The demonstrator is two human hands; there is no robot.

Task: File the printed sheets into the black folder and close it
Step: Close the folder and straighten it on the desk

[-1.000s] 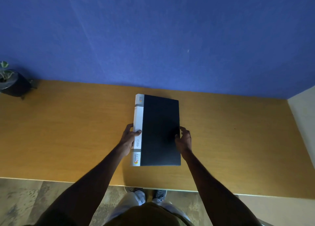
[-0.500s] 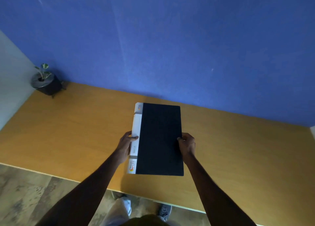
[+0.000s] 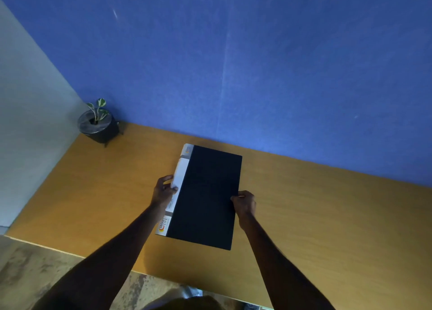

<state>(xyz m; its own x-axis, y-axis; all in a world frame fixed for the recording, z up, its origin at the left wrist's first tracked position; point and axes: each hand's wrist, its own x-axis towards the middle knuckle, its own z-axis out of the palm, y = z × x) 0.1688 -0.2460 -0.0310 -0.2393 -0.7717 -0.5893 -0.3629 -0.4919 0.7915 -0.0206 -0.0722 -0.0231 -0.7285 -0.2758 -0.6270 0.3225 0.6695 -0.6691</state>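
The black folder (image 3: 208,195) is closed, with a white labelled spine along its left side. It is tilted a little clockwise over the wooden desk (image 3: 327,216). My left hand (image 3: 163,190) grips the spine at mid-length, fingers curled around its edge. My right hand (image 3: 244,203) clasps the folder's right edge, thumb on the cover. No printed sheets are visible outside the folder.
A small potted plant (image 3: 98,122) in a dark pot stands at the desk's far left corner. A blue wall (image 3: 257,64) rises behind the desk and a pale wall (image 3: 25,113) runs along the left. The desk's front edge (image 3: 70,251) borders the floor.
Both hands now grip the folder's edges instead of resting beside it. The folder has turned slightly clockwise, and the view has swung left, bringing the plant further in.
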